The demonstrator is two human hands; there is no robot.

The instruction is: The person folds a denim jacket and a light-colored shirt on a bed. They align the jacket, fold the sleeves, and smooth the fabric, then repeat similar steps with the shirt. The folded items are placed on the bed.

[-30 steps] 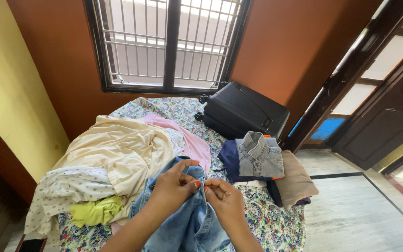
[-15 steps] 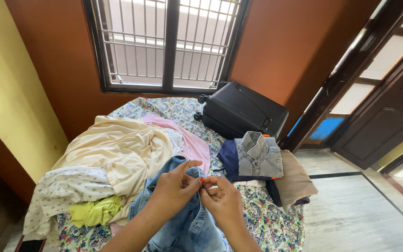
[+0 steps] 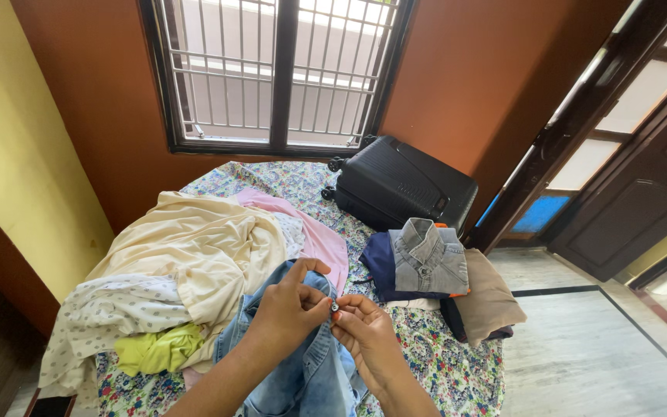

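Observation:
A light blue denim garment lies in front of me on the bed, over the floral sheet. My left hand pinches its front edge from the left. My right hand pinches the same edge from the right. Between the fingertips of both hands sits a small metal button. The lower part of the garment is hidden behind my forearms.
A heap of loose clothes lies at the left: a cream cloth, a pink one, a dotted white one, a yellow-green one. Folded clothes topped by a grey shirt sit at the right. A black suitcase lies under the barred window.
Both hands have shifted slightly along the denim edge and the fingers have parted a little, so the metal button now shows between them.

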